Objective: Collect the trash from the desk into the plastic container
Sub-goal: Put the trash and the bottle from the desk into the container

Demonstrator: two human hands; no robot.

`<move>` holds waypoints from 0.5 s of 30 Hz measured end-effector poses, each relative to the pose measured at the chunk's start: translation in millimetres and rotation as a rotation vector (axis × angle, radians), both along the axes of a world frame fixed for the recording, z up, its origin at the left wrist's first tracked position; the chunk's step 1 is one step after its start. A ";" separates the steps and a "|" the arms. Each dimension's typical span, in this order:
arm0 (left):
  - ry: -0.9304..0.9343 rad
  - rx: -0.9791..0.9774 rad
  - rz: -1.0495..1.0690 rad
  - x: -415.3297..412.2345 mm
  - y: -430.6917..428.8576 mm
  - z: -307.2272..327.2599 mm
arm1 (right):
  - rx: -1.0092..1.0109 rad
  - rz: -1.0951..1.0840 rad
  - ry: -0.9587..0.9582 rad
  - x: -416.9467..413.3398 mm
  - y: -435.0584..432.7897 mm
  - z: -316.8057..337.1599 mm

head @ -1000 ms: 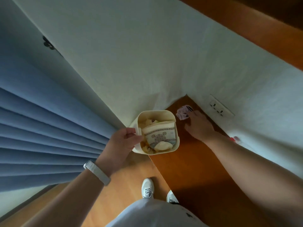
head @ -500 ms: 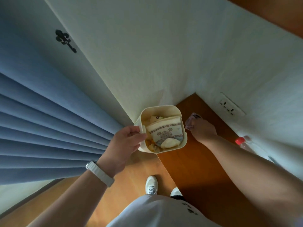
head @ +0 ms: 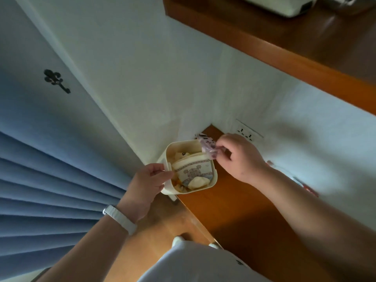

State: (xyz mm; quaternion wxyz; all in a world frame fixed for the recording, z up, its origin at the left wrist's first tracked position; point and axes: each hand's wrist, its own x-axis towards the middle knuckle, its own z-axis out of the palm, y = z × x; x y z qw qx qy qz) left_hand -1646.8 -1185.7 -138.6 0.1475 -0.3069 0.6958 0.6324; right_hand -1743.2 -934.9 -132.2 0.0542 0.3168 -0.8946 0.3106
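The fingers of the right hand pinched 1 small purple-and-white wrapper by its lower end. The wrapper hung at the far right corner of the plastic container, partly over its rim and partly over the worktop behind it.

The left hand gripped the container by its left wall, thumb hooked over the rim and the other fingers closed around the outside. It held the cream, roughly square tub at the left edge of the worktop, close to the corner where 2 pale walls met. Whether the tub rested on the wood or hung just beside it could not be told.

The tub was already well filled. A folded paper pack printed with a bear lay across the middle, with pale scraps around it and something orange at the near left corner.

Further out, a wall socket sat just behind the right hand, and blue curtains hung to the left.

The step in hand looked like dropping the wrapper in. The next move would call for carrying it a little further over the opening, then letting the pinch go so it landed on the pack rather than slipping outside the rim.
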 end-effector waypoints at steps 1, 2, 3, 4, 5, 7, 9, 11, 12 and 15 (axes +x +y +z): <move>0.005 -0.018 -0.022 0.7 1.4 0.5 | 0.021 0.038 0.016 3.7 -2.7 10.2; 0.009 -0.035 -0.039 1.7 3.0 1.5 | 0.055 0.065 0.024 6.7 -5.0 16.8; 0.015 -0.046 -0.050 2.4 4.4 1.6 | 0.094 0.090 0.029 9.4 -7.0 21.1; 0.020 -0.050 -0.062 3.2 5.0 0.2 | 0.131 0.115 0.033 11.6 -9.2 22.9; 0.027 -0.053 -0.075 4.3 6.2 -1.0 | 0.165 0.137 0.035 14.0 -11.3 23.5; 0.031 -0.043 -0.098 7.1 10.2 -0.9 | 0.213 0.167 0.033 17.0 -14.8 21.5; 0.020 -0.023 -0.115 9.3 15.0 -0.1 | 0.234 0.179 0.030 19.0 -18.8 18.4; 0.012 0.000 -0.125 11.9 20.1 0.1 | 0.244 0.182 0.033 21.4 -22.1 12.8; 0.011 0.010 -0.130 13.6 22.5 0.1 | 0.254 0.179 0.037 22.7 -23.1 9.5; -0.002 0.026 -0.143 17.4 29.1 -2.0 | 0.294 0.159 0.042 27.1 -21.3 -1.2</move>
